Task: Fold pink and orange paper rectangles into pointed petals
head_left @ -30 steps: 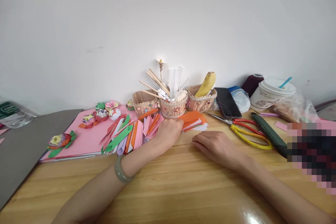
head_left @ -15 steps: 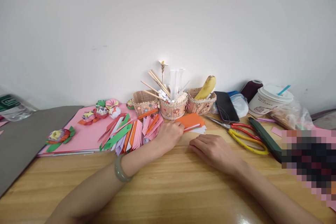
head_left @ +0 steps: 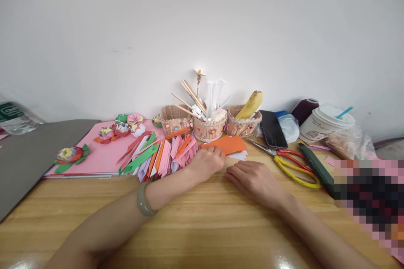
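My left hand (head_left: 206, 164), with a green bangle (head_left: 145, 199) on its wrist, lies low over the table just in front of a stack of orange paper (head_left: 230, 145). Its fingers are curled, and whatever they may hold is hidden. Close by on the right, my right hand (head_left: 251, 176) rests on the wood, its fingers also bent and pressed together; I cannot see anything in them. A small gap separates the two hands. Folded paper strips (head_left: 158, 157) in pink, green, orange and purple lie in a bunch to the left of my left hand.
Three decorated baskets (head_left: 208, 129) stand by the wall; one carries a banana (head_left: 251, 104). Rightward lie scissors (head_left: 298, 172), a phone (head_left: 274, 129), a green tool-like bar (head_left: 317, 170) and a lidded cup (head_left: 326, 122). Paper flowers (head_left: 71, 155) sit on pink sheets (head_left: 96, 157) at left.
My left hand has shifted slightly right and toward me, uncovering more of the orange paper's left end. The right hand stays nearly in place. The view has tilted a little.
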A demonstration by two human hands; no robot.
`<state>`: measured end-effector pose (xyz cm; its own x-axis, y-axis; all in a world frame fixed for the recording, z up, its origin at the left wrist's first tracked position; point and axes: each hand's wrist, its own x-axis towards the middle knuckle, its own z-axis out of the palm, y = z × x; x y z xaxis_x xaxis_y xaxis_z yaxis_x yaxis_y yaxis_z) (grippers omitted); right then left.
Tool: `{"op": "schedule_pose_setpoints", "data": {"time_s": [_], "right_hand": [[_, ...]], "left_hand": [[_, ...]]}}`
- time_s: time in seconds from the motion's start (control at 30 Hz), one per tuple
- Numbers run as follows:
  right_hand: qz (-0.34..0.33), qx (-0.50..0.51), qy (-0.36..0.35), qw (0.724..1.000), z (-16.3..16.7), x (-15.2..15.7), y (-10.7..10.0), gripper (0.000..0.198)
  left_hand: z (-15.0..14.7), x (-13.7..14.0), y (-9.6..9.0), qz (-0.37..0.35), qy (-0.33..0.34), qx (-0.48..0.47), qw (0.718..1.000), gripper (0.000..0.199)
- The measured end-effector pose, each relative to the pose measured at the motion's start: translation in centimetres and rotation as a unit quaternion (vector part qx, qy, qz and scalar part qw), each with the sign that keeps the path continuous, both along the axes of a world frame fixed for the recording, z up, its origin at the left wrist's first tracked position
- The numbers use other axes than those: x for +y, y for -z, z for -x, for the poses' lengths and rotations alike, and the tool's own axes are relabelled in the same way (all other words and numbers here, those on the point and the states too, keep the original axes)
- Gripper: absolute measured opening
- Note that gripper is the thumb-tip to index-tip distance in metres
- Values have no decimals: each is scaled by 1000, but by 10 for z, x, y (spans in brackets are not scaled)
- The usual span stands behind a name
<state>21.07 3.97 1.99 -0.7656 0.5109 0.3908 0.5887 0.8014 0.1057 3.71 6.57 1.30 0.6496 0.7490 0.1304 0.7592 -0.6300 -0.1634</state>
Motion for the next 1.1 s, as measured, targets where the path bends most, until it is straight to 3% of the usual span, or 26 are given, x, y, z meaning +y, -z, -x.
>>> {"op": "schedule_pose_setpoints", "data": {"time_s": [0.17,0.3,0.47,0.8,1.1], "right_hand": [[-21,-5,10,1000,0,0,0,38],[-59,30,105,992,-3,1,0,28],[-90,35,201,975,-3,6,0,25],[-109,32,202,973,-7,16,4,16],[-77,82,159,981,-11,20,6,18]], "left_hand": [[-2,-3,5,-41,8,-5,999,17],[2,0,5,-79,21,-37,996,7],[9,4,5,-122,50,-89,987,20],[9,0,11,-167,84,-120,975,22],[10,-1,3,-128,48,-100,986,15]]}}
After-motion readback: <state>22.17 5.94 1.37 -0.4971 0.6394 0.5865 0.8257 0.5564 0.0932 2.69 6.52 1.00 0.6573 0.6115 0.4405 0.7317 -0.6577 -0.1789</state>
